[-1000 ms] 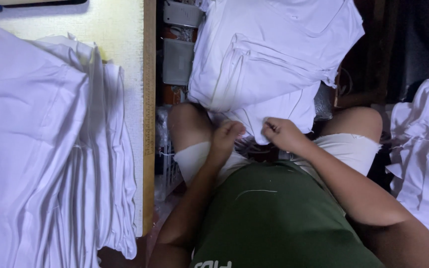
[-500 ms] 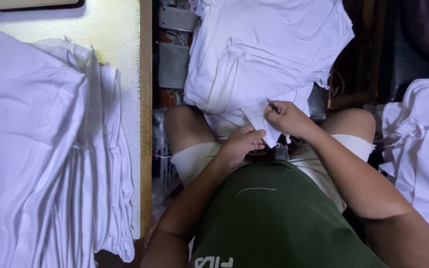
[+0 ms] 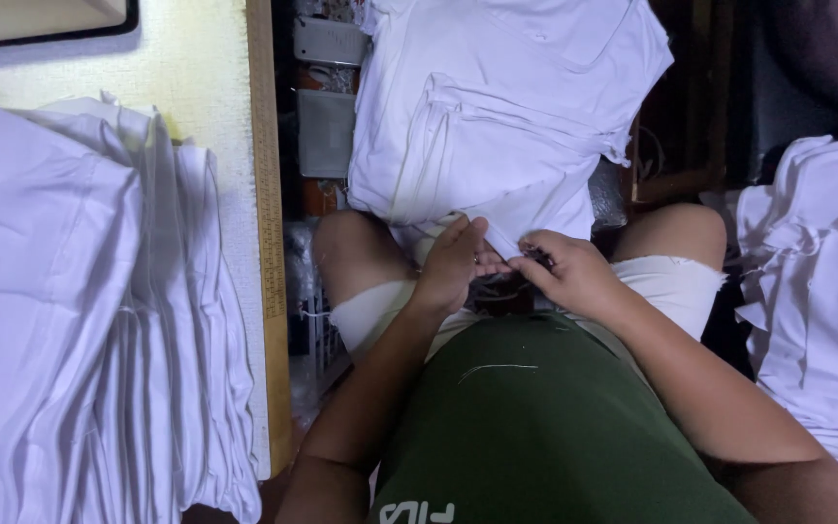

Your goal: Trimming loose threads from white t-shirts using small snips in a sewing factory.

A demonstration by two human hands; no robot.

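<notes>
A white garment (image 3: 497, 126) lies bunched over my knees and hangs away from me. My left hand (image 3: 453, 264) pinches its near edge from the left, thumb on top. My right hand (image 3: 574, 277) grips the same narrow strip of edge from the right, so the fingertips of both hands nearly meet. Something small and dark shows at my right fingertips; I cannot tell what it is. Both hands sit just above my lap, between my bare knees.
A tall stack of white garments (image 3: 70, 320) lies on the pale table with a wooden edge (image 3: 266, 243) at my left. Another heap of white cloth (image 3: 817, 291) is at my right. Grey boxes (image 3: 327, 131) stand on the floor between table and knees.
My right hand has come down from the raised cloth to meet my left hand. Both now pinch the garment's near edge close together.
</notes>
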